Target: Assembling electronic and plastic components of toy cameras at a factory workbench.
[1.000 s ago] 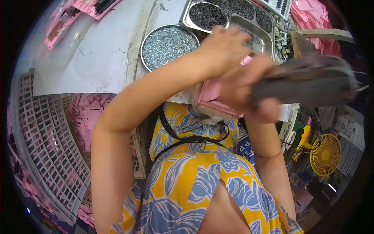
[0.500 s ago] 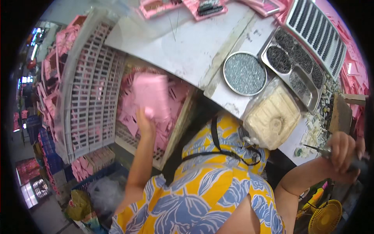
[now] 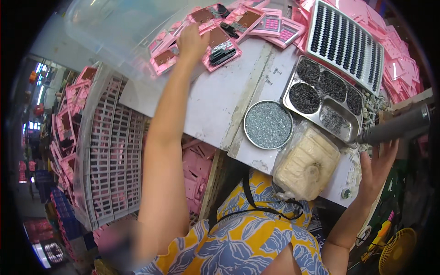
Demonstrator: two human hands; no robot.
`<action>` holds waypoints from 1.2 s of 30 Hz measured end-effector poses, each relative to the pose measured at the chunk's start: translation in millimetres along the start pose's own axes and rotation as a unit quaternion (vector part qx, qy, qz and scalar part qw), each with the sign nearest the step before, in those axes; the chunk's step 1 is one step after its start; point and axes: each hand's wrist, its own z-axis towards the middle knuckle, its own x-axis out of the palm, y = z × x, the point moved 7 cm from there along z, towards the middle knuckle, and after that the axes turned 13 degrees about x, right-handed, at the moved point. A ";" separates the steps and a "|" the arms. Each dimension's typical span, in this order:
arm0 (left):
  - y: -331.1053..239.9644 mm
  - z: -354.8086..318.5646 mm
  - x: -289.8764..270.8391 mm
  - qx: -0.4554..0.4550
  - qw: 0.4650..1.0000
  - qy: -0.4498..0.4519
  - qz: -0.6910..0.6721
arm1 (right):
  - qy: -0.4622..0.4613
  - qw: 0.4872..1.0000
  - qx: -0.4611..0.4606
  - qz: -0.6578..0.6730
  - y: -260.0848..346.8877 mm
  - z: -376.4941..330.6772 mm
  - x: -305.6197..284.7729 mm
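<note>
My left hand [image 3: 192, 43] reaches across the white table to a group of pink plastic cases [image 3: 222, 50] with brown and black parts in them. Its fingers are curled down among the cases, and their tips are hidden, so what they grip does not show. On the right side, my right hand [image 3: 378, 167] has its thumb and fingers spread. A dark grey electric screwdriver [image 3: 396, 126] crosses in front of its fingertips, its tip pointing left toward a steel tray [image 3: 326, 120] of small dark screws. The fingers are not wrapped around the screwdriver.
A round tin [image 3: 268, 124] of silvery pins and a plastic-wrapped tan block [image 3: 306, 165] stand near the table's front edge. A white rack [image 3: 346, 46] with rows of black pieces lies at the far right. At left stands a grey plastic crate [image 3: 114, 156]; pink parts [image 3: 197, 172] lie below the table.
My left hand has moved from above the pink parts below to the cases on the table; the pink piece it held is not visible. My right hand has opened from around the screwdriver.
</note>
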 end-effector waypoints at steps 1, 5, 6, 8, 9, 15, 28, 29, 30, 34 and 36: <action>30.3 19.6 21.8 -0.023 0.994 0.077 0.075 | -0.030 0.999 -0.010 -0.017 4.7 -4.4 -0.4; 103.7 51.7 103.9 -0.065 0.895 0.441 -0.024 | -0.088 0.996 -0.030 -0.017 -15.0 -29.8 -24.9; 77.8 66.3 82.9 -0.110 0.862 0.486 -0.088 | -0.097 0.995 -0.028 -0.007 -22.5 -39.9 -32.5; 25.1 87.3 11.6 -0.149 0.840 0.498 -0.158 | 0.089 0.993 0.075 0.035 -46.8 -58.6 -21.7; 6.6 84.6 -30.2 -0.145 0.858 0.465 -0.164 | 0.256 0.956 0.134 0.049 -47.3 -62.6 10.2; -138.0 -15.1 -106.2 -0.241 0.780 0.167 -0.552 | 0.381 0.850 0.244 0.269 -40.4 -73.3 144.6; -367.5 -173.2 -139.4 0.133 0.835 0.263 -0.465 | 0.147 0.943 0.294 0.045 -128.2 -60.7 11.8; -378.5 -165.1 -133.5 0.185 0.834 0.248 -0.457 | 0.127 0.955 0.260 -0.060 -124.8 -57.6 5.3; -386.1 -163.4 -132.0 0.231 0.833 0.238 -0.442 | 0.113 0.955 0.224 -0.159 -121.4 -57.5 3.1; -374.7 -175.8 -117.2 0.314 0.808 0.217 -0.449 | 0.003 0.941 -0.001 -0.338 -105.0 -56.8 7.9; -358.7 -163.8 -115.0 0.323 0.807 0.220 -0.442 | 0.011 0.941 -0.022 -0.338 -106.3 -53.4 22.0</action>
